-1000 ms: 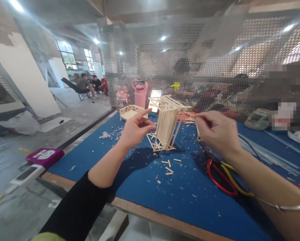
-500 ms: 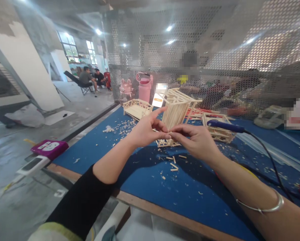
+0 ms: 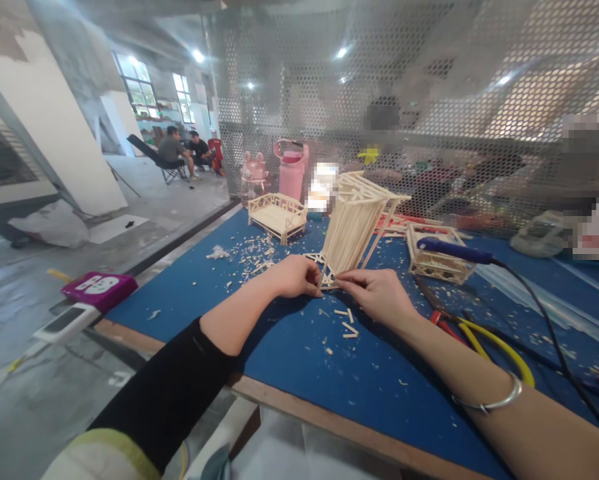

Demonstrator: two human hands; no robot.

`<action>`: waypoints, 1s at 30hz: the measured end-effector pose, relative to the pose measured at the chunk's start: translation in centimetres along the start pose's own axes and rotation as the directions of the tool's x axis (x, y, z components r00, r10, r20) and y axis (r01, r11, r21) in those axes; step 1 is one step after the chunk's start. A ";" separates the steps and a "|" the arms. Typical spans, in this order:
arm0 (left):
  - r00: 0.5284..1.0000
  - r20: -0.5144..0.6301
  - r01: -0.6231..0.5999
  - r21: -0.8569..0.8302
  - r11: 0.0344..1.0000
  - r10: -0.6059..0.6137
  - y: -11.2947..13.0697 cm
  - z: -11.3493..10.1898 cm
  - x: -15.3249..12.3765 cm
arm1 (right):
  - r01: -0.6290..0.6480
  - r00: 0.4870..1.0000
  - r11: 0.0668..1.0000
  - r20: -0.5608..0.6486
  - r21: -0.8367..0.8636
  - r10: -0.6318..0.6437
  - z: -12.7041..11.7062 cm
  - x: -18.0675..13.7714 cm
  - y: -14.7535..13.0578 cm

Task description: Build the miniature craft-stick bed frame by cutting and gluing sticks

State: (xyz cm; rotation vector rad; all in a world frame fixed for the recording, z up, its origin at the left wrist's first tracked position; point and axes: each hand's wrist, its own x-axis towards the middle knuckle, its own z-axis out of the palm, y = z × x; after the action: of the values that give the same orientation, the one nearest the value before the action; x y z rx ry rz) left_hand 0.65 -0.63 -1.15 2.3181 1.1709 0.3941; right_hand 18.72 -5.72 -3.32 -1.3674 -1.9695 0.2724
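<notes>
This is a workshop, as shown by the blue worktable (image 3: 289,353) strewn with wood scraps (image 3: 350,335), the pliers (image 3: 504,343) and corded tool (image 3: 454,251), the bare concrete floor (image 3: 179,213), and a perforated screen (image 3: 294,93) with, blurred behind it, perhaps another person (image 3: 382,117).

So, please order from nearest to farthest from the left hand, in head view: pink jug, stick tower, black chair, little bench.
1. Stick tower, beside the left hand
2. Little bench, beyond, leftward
3. Pink jug, behind the bench
4. Black chair, far left
</notes>
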 end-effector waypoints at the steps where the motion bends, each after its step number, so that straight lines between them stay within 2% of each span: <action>1: 1.000 0.001 -0.009 0.000 1.000 0.009 0.0 0.0 0.0 | 0.002 1.000 1.000 -0.002 0.006 -0.002 0.1 0.0 0.1; 7: 0.999 -0.006 -0.039 -0.010 0.999 0.039 -0.3 0.1 0.1 | -0.019 0.999 1.000 -0.030 0.021 0.020 0.5 0.3 0.3; 16: 1.000 0.016 -0.001 0.014 1.000 0.001 -0.1 0.0 0.2 | -0.008 0.997 1.000 -0.074 0.020 0.009 1.0 0.5 0.7; 21: 1.000 0.004 0.018 0.022 1.000 -0.018 -0.1 -0.1 0.2 | 0.031 0.998 0.999 -0.044 -0.045 -0.033 1.0 0.7 0.3; 30: 0.999 0.000 0.041 0.043 0.998 -0.041 0.3 -0.2 0.1 | -0.006 1.000 0.993 -0.012 -0.114 0.005 1.1 0.9 0.0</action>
State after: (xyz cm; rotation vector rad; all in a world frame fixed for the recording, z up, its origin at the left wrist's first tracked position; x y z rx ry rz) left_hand 0.79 -0.64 -0.85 2.3271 1.2356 0.3561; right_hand 17.81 -4.65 -3.69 -1.4431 -1.9979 0.1560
